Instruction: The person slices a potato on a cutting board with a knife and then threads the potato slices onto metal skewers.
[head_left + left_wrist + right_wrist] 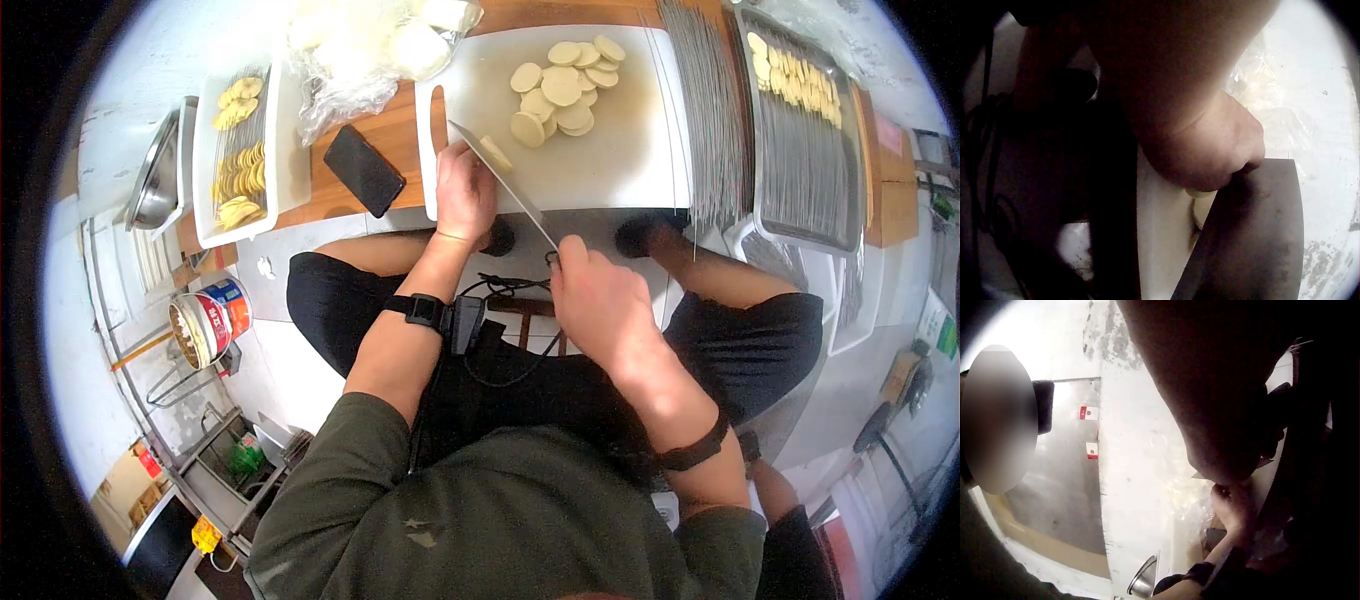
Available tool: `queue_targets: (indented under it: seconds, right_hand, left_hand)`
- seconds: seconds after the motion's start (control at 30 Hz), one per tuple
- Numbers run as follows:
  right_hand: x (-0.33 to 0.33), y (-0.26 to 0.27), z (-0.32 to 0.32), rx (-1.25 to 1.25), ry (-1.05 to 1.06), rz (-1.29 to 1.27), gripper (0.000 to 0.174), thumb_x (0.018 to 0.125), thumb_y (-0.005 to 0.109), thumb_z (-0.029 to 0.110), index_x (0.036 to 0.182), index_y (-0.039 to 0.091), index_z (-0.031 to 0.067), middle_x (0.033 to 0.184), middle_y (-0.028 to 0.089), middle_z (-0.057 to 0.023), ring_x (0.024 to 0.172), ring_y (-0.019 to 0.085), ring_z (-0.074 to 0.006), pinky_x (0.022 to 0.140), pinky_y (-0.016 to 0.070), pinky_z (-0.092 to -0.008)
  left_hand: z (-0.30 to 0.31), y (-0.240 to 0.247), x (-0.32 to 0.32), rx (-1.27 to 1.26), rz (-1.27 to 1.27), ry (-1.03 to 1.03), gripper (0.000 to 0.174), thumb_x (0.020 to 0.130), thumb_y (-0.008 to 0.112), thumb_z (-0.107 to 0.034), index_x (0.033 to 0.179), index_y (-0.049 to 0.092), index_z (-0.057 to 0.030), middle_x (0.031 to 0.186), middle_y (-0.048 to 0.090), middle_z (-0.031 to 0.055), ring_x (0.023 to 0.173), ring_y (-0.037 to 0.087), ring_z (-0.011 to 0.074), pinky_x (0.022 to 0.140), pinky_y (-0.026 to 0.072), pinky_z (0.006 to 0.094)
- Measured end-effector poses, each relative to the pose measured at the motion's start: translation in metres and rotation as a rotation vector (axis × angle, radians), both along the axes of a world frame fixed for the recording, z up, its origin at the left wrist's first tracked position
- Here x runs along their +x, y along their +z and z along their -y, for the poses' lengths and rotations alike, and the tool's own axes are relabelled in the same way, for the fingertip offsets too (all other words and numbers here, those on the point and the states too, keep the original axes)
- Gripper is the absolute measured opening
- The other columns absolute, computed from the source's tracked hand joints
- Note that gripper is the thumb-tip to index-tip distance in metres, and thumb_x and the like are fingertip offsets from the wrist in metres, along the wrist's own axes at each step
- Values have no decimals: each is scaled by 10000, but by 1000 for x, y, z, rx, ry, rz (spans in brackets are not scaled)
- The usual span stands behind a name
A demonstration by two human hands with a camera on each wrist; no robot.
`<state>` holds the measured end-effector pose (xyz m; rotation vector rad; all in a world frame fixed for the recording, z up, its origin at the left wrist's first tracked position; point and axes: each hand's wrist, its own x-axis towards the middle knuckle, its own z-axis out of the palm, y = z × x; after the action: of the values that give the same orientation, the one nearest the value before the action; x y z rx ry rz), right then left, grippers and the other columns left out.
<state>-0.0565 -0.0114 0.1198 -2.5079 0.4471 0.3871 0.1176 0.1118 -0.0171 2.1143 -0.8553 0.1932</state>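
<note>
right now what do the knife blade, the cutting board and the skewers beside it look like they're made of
Knife blade: likely steel, flat and grey with a dull sheen.
Cutting board: probably plastic, white and smooth, brownish-stained, with no wood grain showing.
Skewers: seemingly bare metal, thin, straight and grey, though too fine here to be sure.

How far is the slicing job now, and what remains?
Done: loose slices lie on the board, with skewered slices to either side. In hand: the right hand holds the knife; the left hand curls beside it, its grip hidden. Remaining: probably threading loose slices, as bare skewers lie ready; bagged pieces may need cutting.
</note>
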Motion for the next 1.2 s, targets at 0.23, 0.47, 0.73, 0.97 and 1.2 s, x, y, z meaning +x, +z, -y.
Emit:
queue_targets:
  seconds: [0.23, 0.47, 0.73, 0.97, 1.2]
  right_hand:
    - [0, 3, -2, -42, 33, -21, 115, 919, 515, 155, 937, 485, 45, 799, 659, -159, 663, 694, -332, 579, 579, -407]
    - [-2, 7, 0, -26, 30, -14, 117, 914, 520, 149, 940, 485, 40, 795, 662, -160, 666, 695, -334, 593, 580, -410]
    - [5, 4, 2, 11, 35, -87, 103, 893, 511, 104, 956, 487, 26, 820, 669, -192, 708, 700, -351, 620, 579, -418]
    - [9, -1, 2, 14, 41, -104, 113, 879, 512, 86, 965, 488, 17, 823, 668, -199, 718, 699, -365, 633, 577, -426]
    - [12, -6, 1, 1, 39, -109, 132, 871, 527, 89, 973, 482, 17, 808, 665, -194, 714, 699, -358, 629, 578, -415]
  left_hand:
    - [0, -1, 1, -6, 38, -3, 280, 806, 583, 46, 1081, 595, -11, 1092, 583, 188, 1022, 544, 396, 890, 462, 435]
    - [1, -1, 0, -26, 15, -2, 265, 827, 583, 33, 1088, 593, -14, 1096, 583, 186, 1018, 549, 391, 886, 464, 433]
    - [-1, -2, 1, 50, 13, 4, 260, 829, 594, 33, 1084, 594, -15, 1095, 591, 179, 1009, 552, 385, 885, 465, 432]
    - [-1, -2, 3, 2, 70, -40, 267, 814, 603, 53, 1072, 594, -16, 1090, 594, 172, 1004, 555, 379, 886, 462, 432]
    - [2, 1, 2, 21, 57, -17, 268, 804, 610, 56, 1062, 597, -17, 1065, 595, 169, 990, 554, 378, 875, 463, 428]
